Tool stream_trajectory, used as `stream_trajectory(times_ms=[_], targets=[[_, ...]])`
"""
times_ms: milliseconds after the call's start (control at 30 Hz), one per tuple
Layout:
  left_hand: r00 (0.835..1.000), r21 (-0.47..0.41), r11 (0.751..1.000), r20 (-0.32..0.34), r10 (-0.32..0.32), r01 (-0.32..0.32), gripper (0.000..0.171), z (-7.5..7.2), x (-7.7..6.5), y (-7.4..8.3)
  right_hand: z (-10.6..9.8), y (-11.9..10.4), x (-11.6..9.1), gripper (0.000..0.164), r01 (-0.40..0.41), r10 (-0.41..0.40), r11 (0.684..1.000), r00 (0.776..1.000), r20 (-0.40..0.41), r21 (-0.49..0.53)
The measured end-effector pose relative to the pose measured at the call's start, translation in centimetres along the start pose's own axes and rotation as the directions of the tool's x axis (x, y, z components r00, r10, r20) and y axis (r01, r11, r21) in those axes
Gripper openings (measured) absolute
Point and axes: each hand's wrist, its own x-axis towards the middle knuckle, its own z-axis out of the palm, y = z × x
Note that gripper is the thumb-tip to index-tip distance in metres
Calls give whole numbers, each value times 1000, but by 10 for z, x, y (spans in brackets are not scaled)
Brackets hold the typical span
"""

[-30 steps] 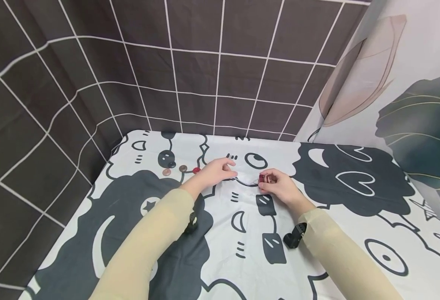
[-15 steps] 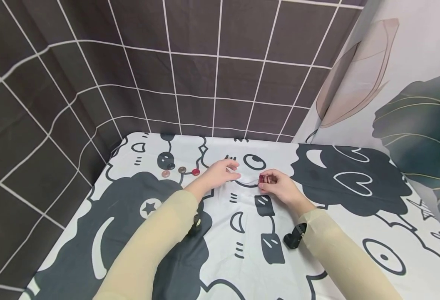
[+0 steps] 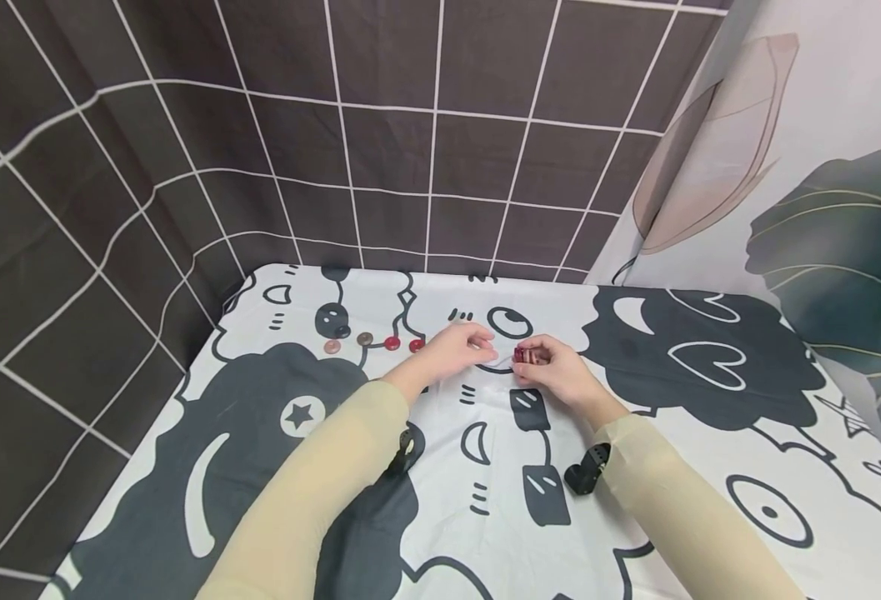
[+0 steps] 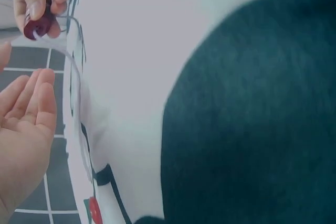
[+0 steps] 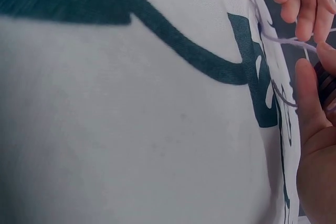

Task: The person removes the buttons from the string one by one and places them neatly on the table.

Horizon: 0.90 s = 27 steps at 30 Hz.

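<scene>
My right hand pinches a short stack of dark red buttons between thumb and fingers, just above the cloth. A pale cord comes out of the front button and trails down onto the cloth. A second stretch of cord shows on the stack's other side. To its left, my left hand hovers with loosely bent fingers; nothing shows between them in the left wrist view. A red button lies beside the left wrist, and another red button is just left of it.
Farther left along the same row are a brown button and a pinkish button. The table is covered by a white cloth with black cartoon prints. A dark checked curtain hangs behind, and a leaf-patterned curtain at the right.
My left hand has moved to the right, closer to the right hand, and a second red button now shows beside its wrist. The right hand with the buttons has barely moved.
</scene>
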Motion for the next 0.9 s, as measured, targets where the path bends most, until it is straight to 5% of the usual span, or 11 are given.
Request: stream_trajectory(times_ms=[900], targets=[[998,-155,988,69,-4,15,34,21,8,-4,5,-2,0,39,11,-10,994,1000,13,-104]])
